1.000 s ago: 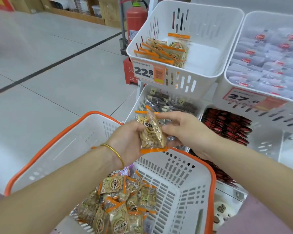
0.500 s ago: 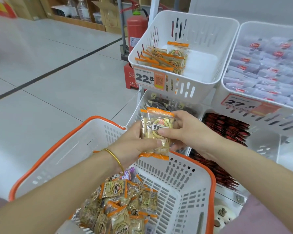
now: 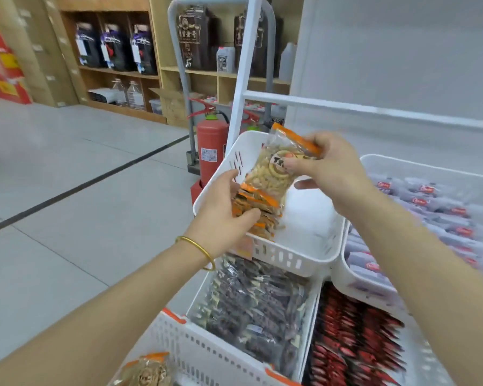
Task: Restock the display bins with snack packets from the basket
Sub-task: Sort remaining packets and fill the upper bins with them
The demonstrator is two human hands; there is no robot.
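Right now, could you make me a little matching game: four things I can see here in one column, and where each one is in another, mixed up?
1. right hand
2. left hand
3. fire extinguisher
4. red packets

A. upright, left of the top bin
B. lowest tier, right of the dark packets
C. holding the stacked packets in the top bin
D. pinching a snack packet above the top bin

Pairs: 1-D, 2-C, 3-A, 4-B

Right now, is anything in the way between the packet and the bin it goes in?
Nothing visible does. The right hand holds the packet over the bin. The left hand grips the row of packets inside, on the bin's left side, and the bin floor to the right of it is bare.
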